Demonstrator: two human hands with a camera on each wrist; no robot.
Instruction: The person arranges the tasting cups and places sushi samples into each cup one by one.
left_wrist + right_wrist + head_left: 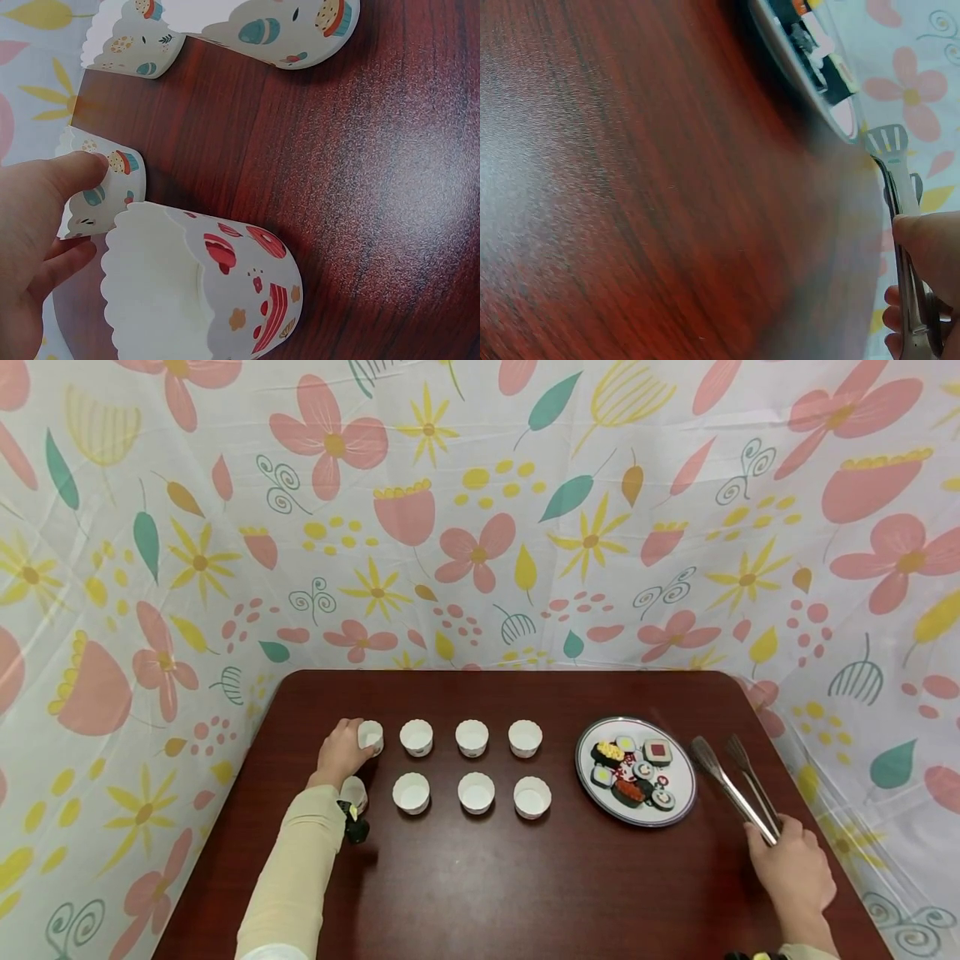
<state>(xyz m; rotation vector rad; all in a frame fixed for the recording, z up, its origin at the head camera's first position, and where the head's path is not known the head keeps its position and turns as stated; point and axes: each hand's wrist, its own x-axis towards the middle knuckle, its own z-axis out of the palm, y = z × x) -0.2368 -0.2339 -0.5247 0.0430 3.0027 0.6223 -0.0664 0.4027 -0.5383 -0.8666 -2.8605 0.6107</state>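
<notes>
At the table's left, my left hand [343,753] holds a white scalloped paper baking cup [371,735] in the back row. In the left wrist view the thumb presses the printed side of this baking cup [118,196], with fingers behind it. Just in front stands another baking cup [262,289] with red prints, partly covered by the left wrist in the head view. My right hand [797,867] grips metal tongs [735,795] at the right edge. The tongs' arms are spread apart, their tips toward the back, right of the plate. In the right wrist view, fingers wrap the tongs [904,281].
More baking cups [472,738] stand in two rows across the middle. To their right lies a round plate [584,777] with several sushi pieces [628,792]. The dark wooden table [480,885] meets a flowered cloth [480,610] at the back and sides.
</notes>
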